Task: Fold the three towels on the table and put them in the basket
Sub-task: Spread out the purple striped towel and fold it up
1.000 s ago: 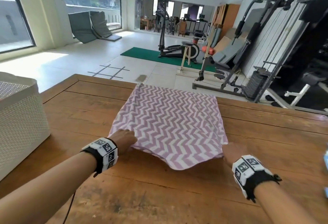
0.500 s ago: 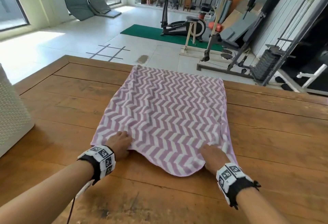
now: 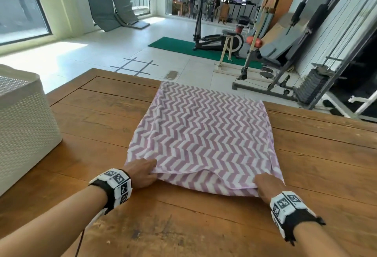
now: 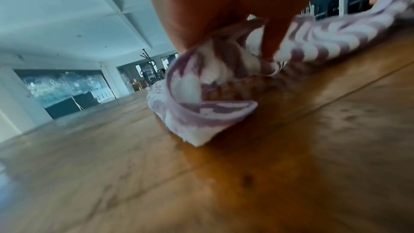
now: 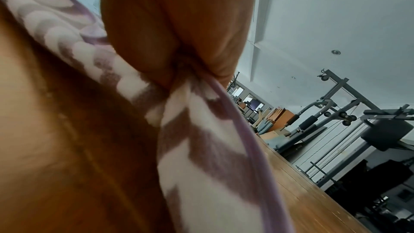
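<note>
Purple-and-white chevron towel [image 3: 201, 136] spread at table [image 3: 306, 226] centre, near edge lifted. Left hand [image 3: 140, 173] at 7 o'clock of it, fingers pinching the corner; right hand [image 3: 267, 187] at 5 o'clock, pinching likewise. White basket [image 3: 24, 126] well apart at 9 o'clock.

Gym room: white tile floor [image 3: 106, 40], sunlit via big left windows [image 3: 18, 6]. Green mat [image 3: 179, 46] under elliptical [image 3: 216, 38], cable machine [image 3: 326, 57] right, grey mats [image 3: 114, 10] against the wall.
</note>
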`<state>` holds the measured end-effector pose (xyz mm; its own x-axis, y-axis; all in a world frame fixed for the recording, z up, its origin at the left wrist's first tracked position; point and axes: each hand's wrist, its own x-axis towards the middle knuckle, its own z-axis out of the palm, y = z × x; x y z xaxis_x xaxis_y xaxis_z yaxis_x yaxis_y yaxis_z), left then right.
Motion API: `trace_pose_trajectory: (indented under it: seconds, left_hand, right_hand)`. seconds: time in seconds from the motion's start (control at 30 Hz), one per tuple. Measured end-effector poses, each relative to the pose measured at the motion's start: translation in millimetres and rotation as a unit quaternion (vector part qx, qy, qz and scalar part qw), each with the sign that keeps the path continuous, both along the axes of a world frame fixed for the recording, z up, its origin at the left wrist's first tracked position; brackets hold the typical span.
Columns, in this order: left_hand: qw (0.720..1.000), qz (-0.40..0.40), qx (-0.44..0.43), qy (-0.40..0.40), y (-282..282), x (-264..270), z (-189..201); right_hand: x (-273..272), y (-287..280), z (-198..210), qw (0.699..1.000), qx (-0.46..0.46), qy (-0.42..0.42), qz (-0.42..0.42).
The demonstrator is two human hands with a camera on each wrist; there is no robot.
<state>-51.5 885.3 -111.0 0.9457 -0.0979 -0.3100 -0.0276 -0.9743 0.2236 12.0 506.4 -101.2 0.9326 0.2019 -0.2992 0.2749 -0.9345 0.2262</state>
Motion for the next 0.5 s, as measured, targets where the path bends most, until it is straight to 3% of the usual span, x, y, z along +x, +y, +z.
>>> trace_pose_trajectory:
  seconds: [0.13,0.33,0.5]
  left_hand:
    - [0.997,-0.052,0.019,0.055,-9.9,-34.0,-15.6]
    - [0.993,0.043,0.087,-0.06,9.1,-64.0,-35.9]
    - [0.99,0.086,0.005,-0.108,6.0,-68.0,-30.0]
  right_hand:
    - [-29.6,-2.6,4.6,0.998,-0.033,0.015,-0.057]
    - [-71.1,-5.6,-13.7,0.995,0.052,0.028,-0.083]
    - [-100.7,18.2,-29.3,0.985,0.149,0.003,-0.086]
